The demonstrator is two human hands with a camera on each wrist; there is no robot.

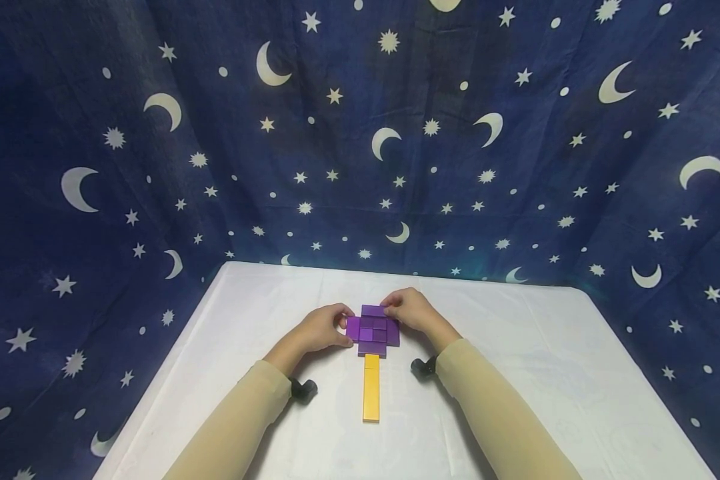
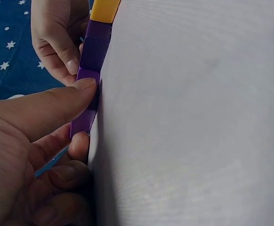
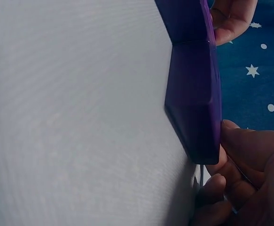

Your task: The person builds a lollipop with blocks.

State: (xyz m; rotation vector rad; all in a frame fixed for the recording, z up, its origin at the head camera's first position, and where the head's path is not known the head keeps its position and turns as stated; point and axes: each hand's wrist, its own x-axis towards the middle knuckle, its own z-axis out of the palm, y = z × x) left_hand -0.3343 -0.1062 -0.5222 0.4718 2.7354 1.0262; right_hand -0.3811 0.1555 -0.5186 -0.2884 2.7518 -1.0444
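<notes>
Flat purple blocks form a flower-like shape on the white table, with small squares (image 1: 366, 334) at its centre and a block on each side. My left hand (image 1: 321, 328) pinches the left purple block (image 1: 352, 328) by its ends; in the left wrist view the thumb (image 2: 61, 104) lies against its near side. At the far side, my right hand (image 1: 413, 309) holds the right end of the top purple block (image 1: 372, 311) between thumb and fingers. The right purple block (image 1: 393, 333) lies below that hand, and the bottom one (image 1: 372, 349) borders the centre.
A small yellow block (image 1: 372, 361) and a long yellow block (image 1: 371, 397) run in line from the bottom purple block towards me. The white-covered table (image 1: 516, 373) ends at a dark blue curtain (image 1: 348, 167) with moons and stars. Black wrist cameras (image 1: 303, 390) sit beside both sleeves.
</notes>
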